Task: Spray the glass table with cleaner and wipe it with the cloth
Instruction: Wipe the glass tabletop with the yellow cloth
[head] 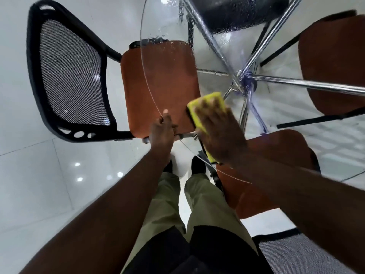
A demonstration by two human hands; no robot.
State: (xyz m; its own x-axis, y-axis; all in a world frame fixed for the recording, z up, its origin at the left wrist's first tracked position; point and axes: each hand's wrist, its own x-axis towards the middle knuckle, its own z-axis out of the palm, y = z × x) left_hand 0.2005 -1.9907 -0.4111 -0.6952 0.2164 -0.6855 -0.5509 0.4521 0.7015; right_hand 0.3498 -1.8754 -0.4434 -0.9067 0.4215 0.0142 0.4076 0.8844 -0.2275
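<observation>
Yellow cloth (209, 96) is pressed under spread right hand (221, 135) near glass table (147, 80) rim, gripped by left hand (162, 131); overlapping strokes advised.

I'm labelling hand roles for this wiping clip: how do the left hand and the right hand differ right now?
The left hand curls round the near rim of the glass table, thumb on top; the right hand lies flat, fingers spread. The left hand holds no cloth; the right hand presses the yellow cloth onto the glass. Both touch the table near its edge.
</observation>
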